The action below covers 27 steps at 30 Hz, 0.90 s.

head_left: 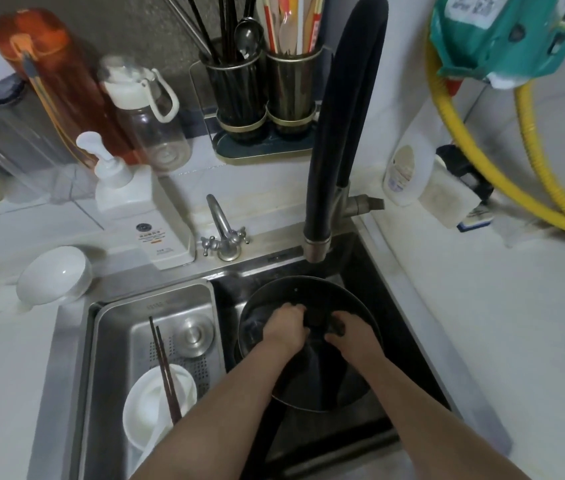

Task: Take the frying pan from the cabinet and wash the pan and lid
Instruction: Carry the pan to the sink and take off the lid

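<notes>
A black frying pan (326,382) sits tilted in the right basin of the steel sink (409,317), its handle (267,441) running toward me. A round lid (294,292) with a dark rim lies over the pan's far side, under the faucet spout. My left hand (284,329) and my right hand (352,334) meet at the lid's centre, both closed around its black knob (319,318). Fingers hide most of the knob. No water stream is visible.
A tall black faucet (336,133) arches over the basin; a small chrome tap (223,233) stands beside it. The left drain tray (114,341) holds a white bowl (156,403) and chopsticks (166,368). A soap dispenser (135,202), another bowl (54,275) and utensil holders (263,95) crowd the counter.
</notes>
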### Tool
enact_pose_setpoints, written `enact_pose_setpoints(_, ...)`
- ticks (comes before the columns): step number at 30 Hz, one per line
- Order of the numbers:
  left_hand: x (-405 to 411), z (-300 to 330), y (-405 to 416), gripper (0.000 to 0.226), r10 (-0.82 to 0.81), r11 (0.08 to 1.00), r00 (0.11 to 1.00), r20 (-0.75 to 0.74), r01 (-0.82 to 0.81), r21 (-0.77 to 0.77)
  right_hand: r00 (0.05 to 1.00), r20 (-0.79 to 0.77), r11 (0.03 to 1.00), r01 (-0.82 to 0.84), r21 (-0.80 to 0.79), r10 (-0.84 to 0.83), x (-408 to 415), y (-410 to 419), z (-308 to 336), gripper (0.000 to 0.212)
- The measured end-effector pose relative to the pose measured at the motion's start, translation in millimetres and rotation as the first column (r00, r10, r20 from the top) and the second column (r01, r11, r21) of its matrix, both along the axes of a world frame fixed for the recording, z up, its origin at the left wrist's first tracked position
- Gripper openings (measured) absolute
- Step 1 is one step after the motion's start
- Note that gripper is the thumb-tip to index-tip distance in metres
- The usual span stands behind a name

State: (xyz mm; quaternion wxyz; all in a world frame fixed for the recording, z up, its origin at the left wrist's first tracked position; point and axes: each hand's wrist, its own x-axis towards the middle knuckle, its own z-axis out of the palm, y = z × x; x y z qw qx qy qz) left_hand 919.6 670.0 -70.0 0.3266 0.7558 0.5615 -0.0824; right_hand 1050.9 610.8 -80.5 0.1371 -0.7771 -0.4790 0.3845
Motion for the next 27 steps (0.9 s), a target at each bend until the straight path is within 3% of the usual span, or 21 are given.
enact_pose_setpoints(9,6.6,-24.0,19.9,0.045,-0.141,0.989,0.99,-0.01,0.14,-0.034,0.993,-0.013,0.993,-0.115,-0.039,0.115,-5.7,22.2,-19.6,0.045)
enact_pose_setpoints(18,-1.6,-21.2,21.4,0.039,-0.147,0.989,0.982,0.116,0.148,0.004,0.996,-0.047,0.997,-0.073,-0.004,0.072,-7.9,19.8,-17.7,0.041)
enact_pose_setpoints(27,-7.9,5.2,9.2,0.039,-0.217,0.966,0.963,0.157,0.19,0.173,0.998,-0.043,0.991,-0.033,0.126,0.039,-10.2,4.1,12.0,0.036)
